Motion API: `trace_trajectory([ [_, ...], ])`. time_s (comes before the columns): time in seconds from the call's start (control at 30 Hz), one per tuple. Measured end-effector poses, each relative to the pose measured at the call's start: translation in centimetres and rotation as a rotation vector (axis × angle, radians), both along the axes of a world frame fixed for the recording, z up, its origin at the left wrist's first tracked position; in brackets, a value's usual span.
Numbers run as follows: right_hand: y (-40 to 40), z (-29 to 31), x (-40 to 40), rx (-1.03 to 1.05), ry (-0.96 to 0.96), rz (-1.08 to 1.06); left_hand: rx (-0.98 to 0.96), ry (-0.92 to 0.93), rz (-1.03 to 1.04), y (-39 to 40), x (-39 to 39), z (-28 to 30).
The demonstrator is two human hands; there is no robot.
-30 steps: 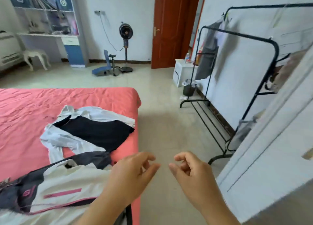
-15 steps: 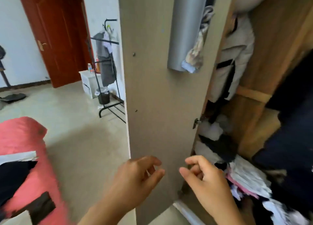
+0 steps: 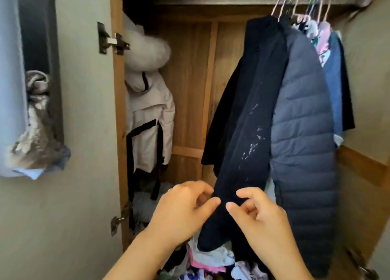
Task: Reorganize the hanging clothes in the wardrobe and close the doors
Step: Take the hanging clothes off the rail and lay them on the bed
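Observation:
The wardrobe stands open. From its rail [image 3: 221, 0], several garments hang bunched at the right on pink hangers [image 3: 295, 5]: a dark navy coat [image 3: 251, 111], a navy quilted jacket [image 3: 304, 136] and a blue garment [image 3: 335, 83]. A pale parka with a fur hood [image 3: 149, 111] hangs alone at the far left. My left hand [image 3: 181, 214] and right hand [image 3: 261, 220] hover low in front of the dark coat's sleeve end, one on each side. Their fingers are loosely curled and hold nothing.
The left door [image 3: 84, 195] is swung open, with hinges [image 3: 111, 40] on the frame. A grey pocket [image 3: 40, 47] on it holds crumpled cloth. A loose pile of clothes [image 3: 211, 263] covers the wardrobe floor. The right door's inner face [image 3: 371, 73] shows at the right edge.
My view has swung from the bed and the room, past the open door, to the wardrobe's inside. Both hands kept their loose, empty pose and now sit by the dark coat's sleeve.

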State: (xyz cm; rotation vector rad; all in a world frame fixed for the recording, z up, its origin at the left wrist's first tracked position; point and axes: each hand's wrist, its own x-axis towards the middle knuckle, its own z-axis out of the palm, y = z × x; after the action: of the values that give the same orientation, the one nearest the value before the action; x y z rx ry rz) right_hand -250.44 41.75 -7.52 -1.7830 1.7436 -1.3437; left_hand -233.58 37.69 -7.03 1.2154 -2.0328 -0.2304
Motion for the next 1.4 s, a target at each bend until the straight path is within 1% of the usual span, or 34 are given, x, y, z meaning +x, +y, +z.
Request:
trace_trajectory([
  [0.17, -6.0, 4.5, -1.2, -0.15, 0.026, -0.177, -0.108, 0.031, -0.136, -8.6, -2.9, 4.1],
  [0.3, -10.3, 10.7, -1.5, -0.255, 0.018, -0.277, -0.22, 0.034, -0.218, -14.5, -4.6, 9.6],
  [0.47, -15.1, 17.8, -2.5, -0.413, 0.05, -0.405, -0.268, 0.097, -0.27, -20.4, -5.7, 15.4],
  [0.63, -19.3, 23.8, -4.5, -0.497, 0.156, -0.512, -0.272, 0.157, -0.256, -24.3, -6.3, 19.3],
  [0.73, -21.6, 26.1, -5.2, -0.52, 0.207, -0.561, -0.277, 0.154, -0.244, -25.7, -7.2, 21.2],
  [0.83, -22.9, 27.6, -5.7, -0.528, 0.311, -0.657, -0.281, 0.143, -0.239, -26.5, -8.0, 22.5],
  [0.93, -24.1, 29.4, -6.5, -0.575, 0.42, -0.679, -0.33, 0.175, -0.238, -27.1, -9.3, 24.0],
  [1.0, -24.9, 30.5, -6.7, -0.541, 0.528, -0.722, -0.369, 0.179, -0.241, -27.2, -10.2, 24.8],
  [1.07, -25.7, 31.6, -6.9, -0.438, 0.601, -0.741, -0.405, 0.176, -0.243, -27.3, -11.2, 25.2],
  [1.23, -28.1, 34.2, -7.7, -0.147, 0.624, -0.73, -0.456, 0.154, -0.211, -28.4, -13.0, 26.0],
  [1.3, -28.7, 34.7, -8.5, -0.104, 0.647, -0.757, -0.461, 0.157, -0.197, -28.9, -13.4, 26.4],
  [1.4, -29.0, 34.3, -10.2, -0.141, 0.63, -0.807, -0.467, 0.15, -0.183, -29.5, -13.9, 26.7],
])
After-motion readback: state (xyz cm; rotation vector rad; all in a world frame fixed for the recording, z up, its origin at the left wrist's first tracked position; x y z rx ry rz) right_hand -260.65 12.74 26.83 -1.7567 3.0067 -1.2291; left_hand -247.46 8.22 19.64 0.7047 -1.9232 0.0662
